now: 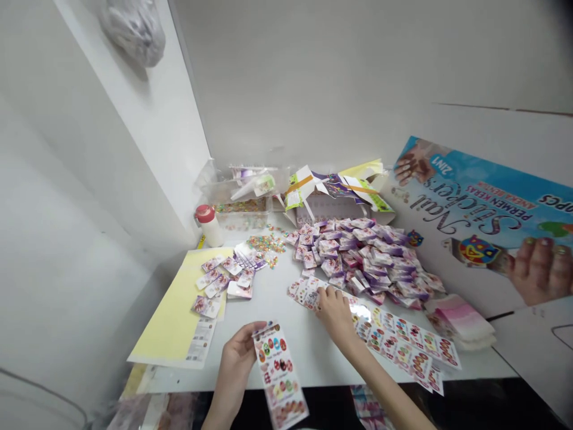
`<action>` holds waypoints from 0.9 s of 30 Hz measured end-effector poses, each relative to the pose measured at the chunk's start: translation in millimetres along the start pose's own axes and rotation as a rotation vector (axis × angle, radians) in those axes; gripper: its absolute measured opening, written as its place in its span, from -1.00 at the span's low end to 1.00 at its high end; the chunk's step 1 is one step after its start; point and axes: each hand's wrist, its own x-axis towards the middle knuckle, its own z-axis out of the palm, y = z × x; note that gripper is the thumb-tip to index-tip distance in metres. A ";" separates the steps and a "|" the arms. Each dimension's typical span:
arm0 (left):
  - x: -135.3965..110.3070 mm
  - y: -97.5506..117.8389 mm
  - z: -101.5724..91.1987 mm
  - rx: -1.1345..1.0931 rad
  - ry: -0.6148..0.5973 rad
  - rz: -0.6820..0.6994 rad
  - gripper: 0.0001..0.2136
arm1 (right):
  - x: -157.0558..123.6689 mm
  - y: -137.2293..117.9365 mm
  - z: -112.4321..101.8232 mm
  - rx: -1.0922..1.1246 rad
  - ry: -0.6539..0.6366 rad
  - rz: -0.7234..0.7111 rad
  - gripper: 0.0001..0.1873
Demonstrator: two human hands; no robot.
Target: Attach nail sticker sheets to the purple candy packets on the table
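My left hand (237, 358) pinches the top end of a strip of nail stickers (281, 376), which hangs down past the table's front edge. Printed nail designs in several colours run along it. Over the middle of the table, my right hand (333, 310) has its fingers closed on the far left end of another sticker strip (308, 292). More sticker strips (403, 346) lie overlapped beneath my right wrist and out to the right. Behind that hand rises a big heap of small folded purple and white packets (358, 254). My right fingertips are partly hidden.
Several loose packets (217, 282) lie on a yellow sheet (170, 316) at left. Colourful candy pieces (268, 243) are scattered near a clear tub (242, 218) and a red-capped bottle (209, 226). A large "Nail Stickers" box (483, 221) leans at right, beside a pink and white stack (459, 319).
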 end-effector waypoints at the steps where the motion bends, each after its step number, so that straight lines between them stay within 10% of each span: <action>1: 1.2 -0.8 -1.8 0.045 0.016 0.000 -0.73 | -0.1 2.3 4.2 -0.019 0.005 0.008 -0.69; 9: 7.0 -0.8 6.9 0.310 -0.005 0.104 -0.72 | 0.7 28.4 -6.4 0.281 -0.055 -0.066 -0.80; 20: 3.2 -1.9 7.8 0.033 -0.026 -0.061 -0.78 | 24.6 97.5 -90.5 0.613 -0.180 -0.118 -0.72; 27: 2.4 3.7 10.3 0.018 -0.071 -0.085 -0.81 | 53.2 94.1 -64.2 0.476 -0.244 -0.180 -0.59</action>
